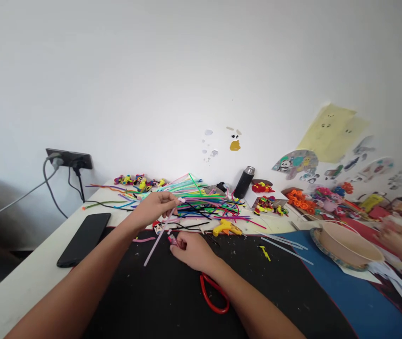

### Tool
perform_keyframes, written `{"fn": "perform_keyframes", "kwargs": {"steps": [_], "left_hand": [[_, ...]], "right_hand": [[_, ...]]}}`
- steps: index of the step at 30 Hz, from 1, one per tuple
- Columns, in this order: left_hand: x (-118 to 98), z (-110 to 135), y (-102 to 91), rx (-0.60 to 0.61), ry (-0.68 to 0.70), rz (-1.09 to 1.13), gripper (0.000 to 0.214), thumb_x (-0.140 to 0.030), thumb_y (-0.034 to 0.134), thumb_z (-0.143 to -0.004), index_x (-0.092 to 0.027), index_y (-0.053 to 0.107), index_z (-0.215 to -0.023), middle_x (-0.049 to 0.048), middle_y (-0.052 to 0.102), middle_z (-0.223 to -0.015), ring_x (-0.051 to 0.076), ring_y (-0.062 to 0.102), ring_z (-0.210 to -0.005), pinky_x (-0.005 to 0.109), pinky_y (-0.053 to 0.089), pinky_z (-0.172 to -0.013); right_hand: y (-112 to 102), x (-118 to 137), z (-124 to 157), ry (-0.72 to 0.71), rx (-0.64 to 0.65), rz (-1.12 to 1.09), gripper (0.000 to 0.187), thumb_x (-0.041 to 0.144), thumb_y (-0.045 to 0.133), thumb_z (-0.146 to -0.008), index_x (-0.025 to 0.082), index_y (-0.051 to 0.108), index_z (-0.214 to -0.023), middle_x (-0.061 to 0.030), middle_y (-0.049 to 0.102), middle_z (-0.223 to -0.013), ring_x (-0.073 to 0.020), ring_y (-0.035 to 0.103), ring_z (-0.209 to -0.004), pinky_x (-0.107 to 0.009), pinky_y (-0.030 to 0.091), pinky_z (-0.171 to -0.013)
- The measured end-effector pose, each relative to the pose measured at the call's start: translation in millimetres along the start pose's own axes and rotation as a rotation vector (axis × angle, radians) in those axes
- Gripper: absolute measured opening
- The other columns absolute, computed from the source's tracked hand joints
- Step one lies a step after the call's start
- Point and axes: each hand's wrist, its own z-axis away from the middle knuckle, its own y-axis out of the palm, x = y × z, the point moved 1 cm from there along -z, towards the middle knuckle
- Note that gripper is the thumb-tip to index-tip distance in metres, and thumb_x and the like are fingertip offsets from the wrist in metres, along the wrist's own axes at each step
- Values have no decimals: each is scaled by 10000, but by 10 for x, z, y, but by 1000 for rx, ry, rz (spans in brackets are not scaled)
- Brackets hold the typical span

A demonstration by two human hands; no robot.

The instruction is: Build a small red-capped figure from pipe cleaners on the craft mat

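My left hand [156,207] is closed, its fingertips pinching a pale lilac pipe cleaner [156,246] that hangs down toward the black mat. Lower and to the right, my right hand [196,252] is closed on a small pink and red piece [172,240], too small to make out fully. Just behind the hands spreads a heap of colourful pipe cleaners [201,202]. A yellow glue gun [227,229] lies beyond my right hand. Red handles [215,299], probably of scissors, stick out from under my right forearm.
A black phone [84,239] lies at the left. A thermos [244,182] leans near the wall. Glue sticks [287,249] and a small yellow piece [265,253] are to the right. Beyond them stand a round basket [349,245] and a co-worker's hand [397,242].
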Motion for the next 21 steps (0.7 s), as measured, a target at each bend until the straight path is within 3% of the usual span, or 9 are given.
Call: {"fn": "perform_keyframes", "kwargs": {"steps": [3, 8, 14, 18, 21], "left_hand": [[35, -22, -22, 0, 1, 40, 410, -598, 732, -778, -195, 678, -724, 18, 702, -672, 147, 524, -560, 262, 386, -558], [72, -53, -52, -15, -3, 111, 418, -596, 769, -727, -194, 662, -686, -1, 662, -641, 136, 487, -538, 265, 385, -560], [111, -67, -124, -79, -20, 189, 389, -532, 803, -709, -188, 633, -644, -28, 572, -578, 121, 450, -519, 253, 363, -554], [209, -105, -105, -83, -62, 211, 395, -529, 807, -719, -176, 645, -648, -6, 609, -617, 111, 446, -524, 247, 356, -549], [271, -136, -46, -78, -79, 209, 382, -517, 811, -736, -176, 654, -660, -7, 617, -626, 111, 461, -535, 247, 369, -559]], "right_hand": [[26, -75, -88, 108, 46, -426, 268, 437, 635, -917, 208, 536, -819, 46, 601, -641, -108, 573, -518, -223, 346, -535], [-72, -74, -329, 169, 64, -1003, 456, 591, 731, -771, 197, 542, -903, 28, 659, -710, -117, 631, -461, -188, 332, -400], [-114, 21, -497, 143, -74, -1306, 445, 523, 794, -723, 200, 525, -870, 41, 662, -667, -82, 532, -379, -185, 279, -346], [-15, -36, -458, 136, -51, -1450, 426, 473, 808, -725, 209, 488, -823, 84, 577, -590, -25, 327, -336, -179, 141, -348], [-11, -99, -382, 154, -14, -1446, 421, 481, 804, -738, 207, 505, -849, 96, 543, -571, -16, 279, -337, -183, 97, -367]]}}
